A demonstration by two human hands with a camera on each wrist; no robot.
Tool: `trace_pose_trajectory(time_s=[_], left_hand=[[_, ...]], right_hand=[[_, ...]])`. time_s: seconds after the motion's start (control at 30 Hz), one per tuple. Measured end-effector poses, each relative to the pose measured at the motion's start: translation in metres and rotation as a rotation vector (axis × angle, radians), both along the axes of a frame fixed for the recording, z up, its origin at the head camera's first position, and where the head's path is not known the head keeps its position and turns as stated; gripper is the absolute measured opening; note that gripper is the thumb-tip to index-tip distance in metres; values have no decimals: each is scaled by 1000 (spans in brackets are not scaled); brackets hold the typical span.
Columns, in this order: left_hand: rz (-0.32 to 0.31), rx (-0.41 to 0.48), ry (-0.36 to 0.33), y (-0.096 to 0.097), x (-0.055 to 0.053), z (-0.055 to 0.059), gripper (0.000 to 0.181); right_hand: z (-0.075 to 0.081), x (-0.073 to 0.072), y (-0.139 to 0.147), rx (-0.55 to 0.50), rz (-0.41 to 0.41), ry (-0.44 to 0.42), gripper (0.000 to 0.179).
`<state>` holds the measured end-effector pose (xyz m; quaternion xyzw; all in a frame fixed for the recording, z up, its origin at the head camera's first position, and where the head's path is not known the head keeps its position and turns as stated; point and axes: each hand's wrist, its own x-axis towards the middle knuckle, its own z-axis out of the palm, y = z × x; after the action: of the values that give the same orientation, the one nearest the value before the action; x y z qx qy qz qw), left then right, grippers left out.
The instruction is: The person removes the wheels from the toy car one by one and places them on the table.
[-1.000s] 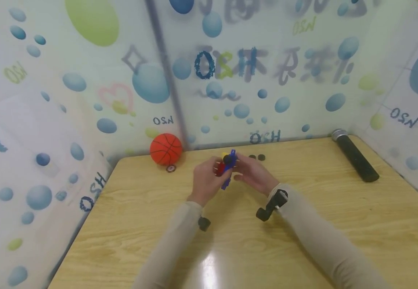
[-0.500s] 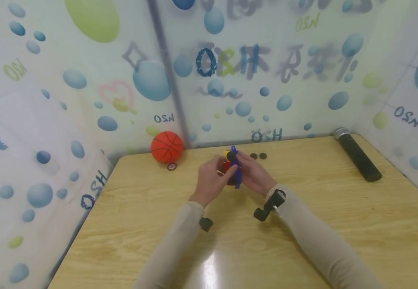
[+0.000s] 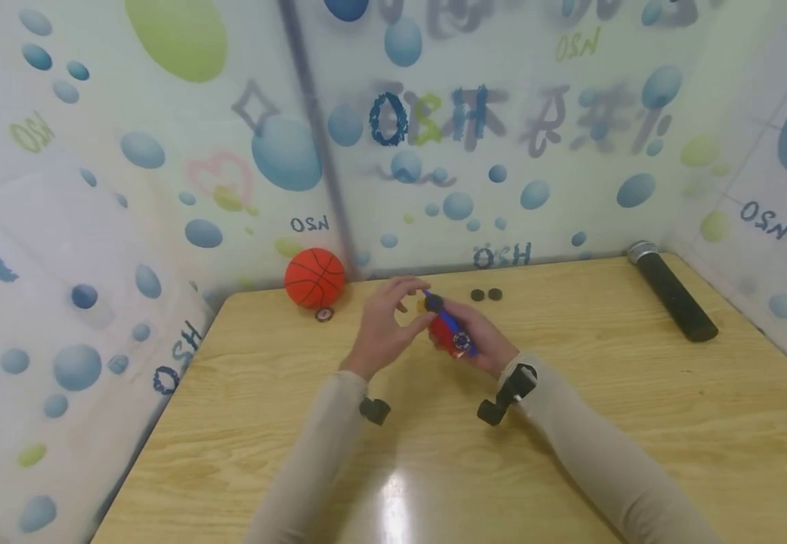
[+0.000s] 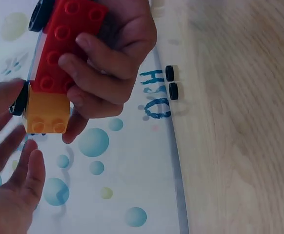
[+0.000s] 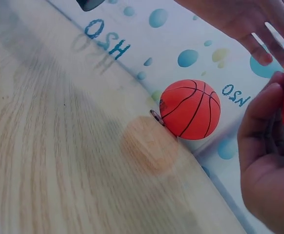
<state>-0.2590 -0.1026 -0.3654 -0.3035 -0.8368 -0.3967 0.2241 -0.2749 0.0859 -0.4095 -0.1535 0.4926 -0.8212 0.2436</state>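
A toy brick car (image 3: pixel 442 329), with red bricks, a yellow block and a blue base, is gripped by my right hand (image 3: pixel 487 332). In the left wrist view, fingers curl around its red brick (image 4: pixel 59 53), and the yellow block (image 4: pixel 47 109) sticks out toward my left hand (image 3: pixel 378 326). A digit of the left hand touches a black wheel (image 4: pixel 19 100) beside the yellow block. The rest of that hand is spread and loosely bent around the car's end. Another wheel (image 3: pixel 462 341) shows on the car's near side. Only a red edge of the car shows in the right wrist view.
Two small black wheels (image 3: pixel 486 295) lie on the wooden table (image 3: pixel 243 438) behind the hands. An orange-red toy basketball (image 3: pixel 314 279) sits at the back left, a small round disc (image 3: pixel 324 314) in front of it. A black microphone (image 3: pixel 672 293) lies at the far right.
The car has turned, and its red side and a near wheel now show. My left fingers have loosened and spread away from the car. My right hand keeps its hold.
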Motion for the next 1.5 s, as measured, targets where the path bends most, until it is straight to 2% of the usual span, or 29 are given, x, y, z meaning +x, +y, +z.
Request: trace_pose_trajectory(time_s=[0.1,0.2,0.4,0.67,0.77,0.97,1.03,1.17,1.3,1.5], left_hand=[[-44,-69,-18,-1,-2,0,41],[-64,-80,-25,-1,-1,0,40],[-63,-65,-16,0,0,-1,40],[-73,-32,-67,2,-2,-4,40],[-79,-14,-110,2,-4,-5,41],[-142,125,-331,1,-9,-11,41],[-152,159,-382,2,-10,-14,41],[-152,202,-418,3,-11,-18,40],[-173,245,-431,4,-11,-19,40],[-217,300,-491,4,-13,-20,42]], right_hand=[[0,1,0,-25,49,6,34],[0,3,0,-31,73,14,32],[-2,6,0,8,17,-11,30],[-6,8,-3,-33,-16,12,30],[-6,9,-5,-59,-29,4,31],[-6,10,-7,-135,-44,-10,30],[-5,10,-8,-157,-49,-29,30],[-2,11,-11,-171,-68,-104,28],[1,10,-14,-141,-126,-193,31],[5,9,-20,-99,-211,-229,39]])
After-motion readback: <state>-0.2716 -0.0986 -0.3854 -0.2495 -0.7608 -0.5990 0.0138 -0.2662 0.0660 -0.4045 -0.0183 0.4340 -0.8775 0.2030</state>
